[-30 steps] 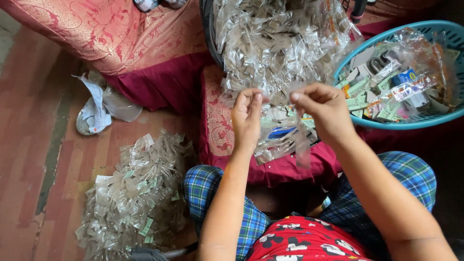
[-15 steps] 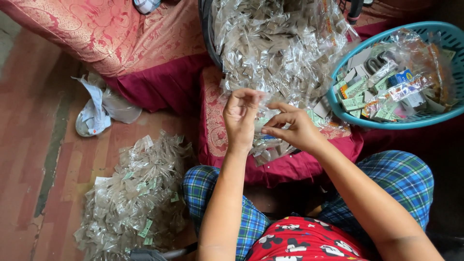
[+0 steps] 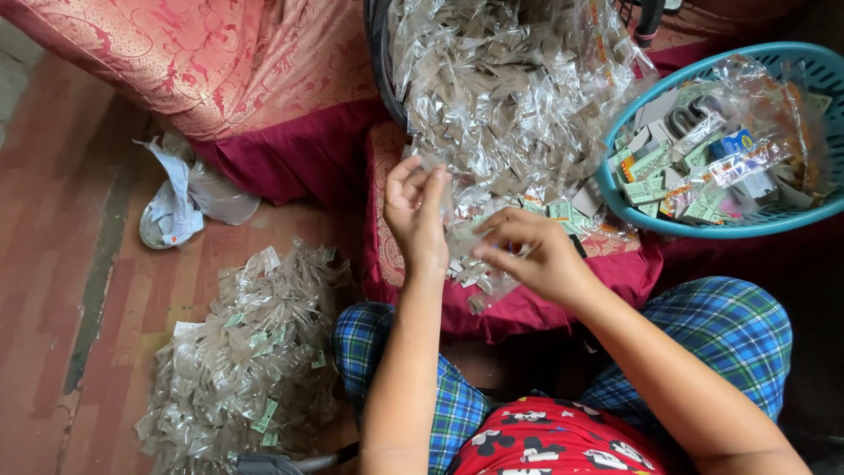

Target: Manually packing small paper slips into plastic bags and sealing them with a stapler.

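Clear plastic sachets (image 3: 510, 105) lie heaped on the red cushion (image 3: 545, 308) before the person's knees, beside a teal basket (image 3: 796, 224) of small packets. A second heap (image 3: 255, 361) sits on the floor. Left hand (image 3: 418, 207) and right hand (image 3: 536, 255) each pinch one clear sachet (image 3: 466, 237) between fingers.

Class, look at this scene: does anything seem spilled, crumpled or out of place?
Yes. A crumpled white plastic bag lies alone on the floor by the red bedding, apart from the sachet pile. Nothing else stands out.
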